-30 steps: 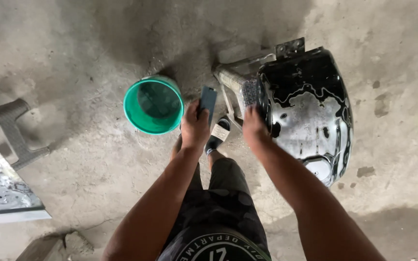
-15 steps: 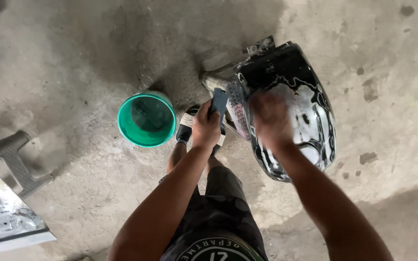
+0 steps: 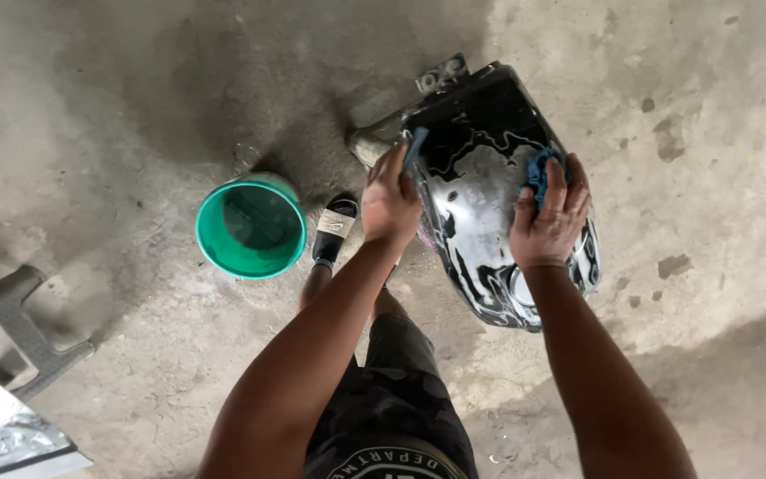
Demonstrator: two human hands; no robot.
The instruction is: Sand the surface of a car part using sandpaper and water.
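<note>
Head view, looking straight down at a concrete floor [image 3: 117,106]. A glossy black motorcycle fuel tank [image 3: 480,191], streaked with pale wet patches, stands on the floor right of centre. Its long axis runs from far-left, where a metal bracket [image 3: 442,73] sticks out, to near-right, where the round filler opening [image 3: 521,288] shows.

Right hand [image 3: 550,217]: lies flat on the tank's right flank, fingers together and pressing a blue cloth [image 3: 540,170] against the surface. Only an edge of the cloth shows past the fingertips.

Left hand [image 3: 389,197]: at the tank's left edge, fingers curled round a small dark blue-grey flat piece [image 3: 415,146], possibly a sanding pad; cannot tell for sure. The piece touches the tank's upper-left shoulder.

Both hands sit on the tank, one on each side of its long axis; the bulk of the tank lies between them and just beyond. Neither is clearly nearer.

Left of the tank: a foot in a black sandal [image 3: 334,229], then a green bucket [image 3: 250,226], open, well apart from the tank. Far left, a grey plastic stool leg [image 3: 19,324] and the corner of a pale panel [image 3: 2,435].
</note>
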